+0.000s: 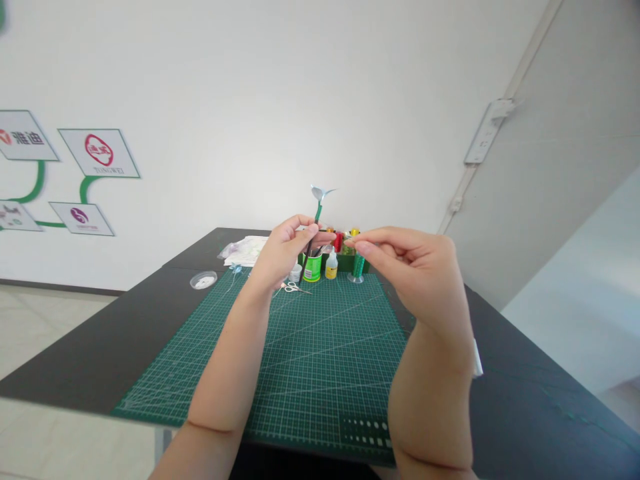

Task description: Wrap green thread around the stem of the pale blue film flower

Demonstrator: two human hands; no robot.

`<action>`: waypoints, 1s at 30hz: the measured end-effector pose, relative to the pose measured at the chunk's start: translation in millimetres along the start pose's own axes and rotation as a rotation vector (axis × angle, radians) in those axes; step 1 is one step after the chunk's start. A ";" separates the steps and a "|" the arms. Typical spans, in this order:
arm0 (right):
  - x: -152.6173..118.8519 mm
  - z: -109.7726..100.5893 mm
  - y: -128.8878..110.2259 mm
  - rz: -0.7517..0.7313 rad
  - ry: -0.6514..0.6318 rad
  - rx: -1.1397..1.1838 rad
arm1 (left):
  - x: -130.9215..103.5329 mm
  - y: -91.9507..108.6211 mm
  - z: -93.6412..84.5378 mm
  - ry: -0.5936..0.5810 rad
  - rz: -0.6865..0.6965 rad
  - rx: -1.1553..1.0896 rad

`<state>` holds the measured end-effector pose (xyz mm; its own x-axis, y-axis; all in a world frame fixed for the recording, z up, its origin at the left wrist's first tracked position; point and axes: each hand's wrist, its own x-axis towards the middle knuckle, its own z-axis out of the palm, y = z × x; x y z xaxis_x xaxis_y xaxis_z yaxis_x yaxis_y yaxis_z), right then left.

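Observation:
My left hand (285, 247) is closed round a thin dark stem, raised above the mat. At the stem's upper end is an artificial flower (319, 193) with pale blue petals, and the stretch just beneath them is wrapped in green. To its right, my right hand (415, 267) is pinched, thumb against forefinger, pointing toward the stem. Whatever lies in that pinch is too fine to make out. Beyond the fingertips stands a spool of green thread (359, 267).
A green cutting mat (320, 360) covers much of the black table (100, 347). Toward the back are scissors (293, 287), a green can (312, 270), a glue bottle (331, 265), a white jar (295, 273), coloured spools (339, 241), a clear dish (203, 280) and white paper (247, 251).

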<state>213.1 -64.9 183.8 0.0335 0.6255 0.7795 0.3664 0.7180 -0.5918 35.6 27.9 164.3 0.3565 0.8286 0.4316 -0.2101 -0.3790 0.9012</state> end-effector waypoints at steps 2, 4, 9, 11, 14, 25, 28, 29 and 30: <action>0.7 0.5 1.5 -0.004 -0.023 0.001 | 1.3 -0.8 -3.0 -0.007 -0.011 0.006; 0.7 1.0 1.8 -0.009 -0.032 0.001 | 1.8 -1.3 -5.0 -0.009 -0.005 0.027; 0.2 1.9 1.2 0.002 -0.029 -0.019 | 1.9 -2.7 -7.7 -0.016 0.007 -0.008; -0.1 1.7 1.0 0.004 -0.029 -0.030 | 1.5 -3.1 -8.1 -0.012 0.009 -0.015; -0.6 1.1 1.1 0.009 -0.028 -0.043 | 0.6 -2.7 -7.5 0.001 0.010 0.005; -0.5 -0.1 1.0 0.009 -0.025 -0.048 | -0.8 -2.3 -6.1 0.018 0.026 0.030; -0.4 0.1 0.5 0.004 -0.029 -0.053 | -0.3 -2.7 -5.6 0.010 0.030 0.035; -0.5 0.3 0.3 0.007 -0.028 -0.054 | -0.3 -2.5 -5.2 0.009 0.029 0.043; -0.6 0.5 0.1 0.012 -0.027 -0.055 | -0.2 -2.1 -4.8 0.011 0.029 0.051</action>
<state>212.7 -65.1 183.1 0.0132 0.6421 0.7665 0.4166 0.6933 -0.5880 31.6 30.5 162.1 0.3409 0.8212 0.4576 -0.1735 -0.4234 0.8892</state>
